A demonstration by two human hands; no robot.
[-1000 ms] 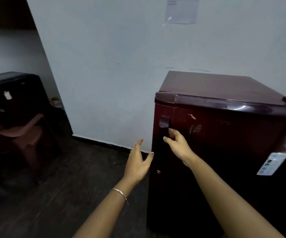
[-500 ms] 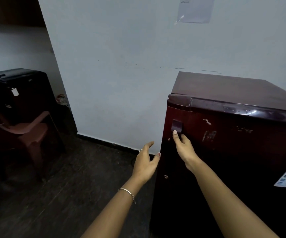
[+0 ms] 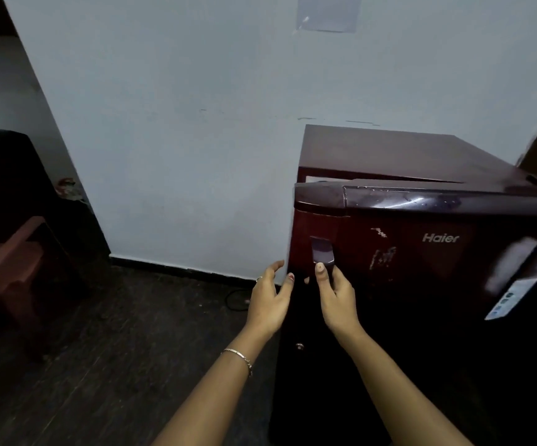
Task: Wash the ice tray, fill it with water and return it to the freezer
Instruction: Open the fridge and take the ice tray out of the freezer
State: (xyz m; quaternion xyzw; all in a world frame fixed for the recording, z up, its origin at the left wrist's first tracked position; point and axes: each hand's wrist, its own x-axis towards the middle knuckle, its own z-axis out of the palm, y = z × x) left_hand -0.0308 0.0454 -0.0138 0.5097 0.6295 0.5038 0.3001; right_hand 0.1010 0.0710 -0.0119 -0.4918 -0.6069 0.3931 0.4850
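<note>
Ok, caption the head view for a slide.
Right hand grips the door handle of the maroon fridge, door ajar; left hand hovers open alongside.

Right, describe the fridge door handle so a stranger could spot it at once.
Start at the maroon fridge standing against the white wall on the right. On its door, just under the glossy top trim near the left edge, sits the handle. It is a small dark pull, left of the white Haier logo and the scuffs, and the right hand grips it.
</note>
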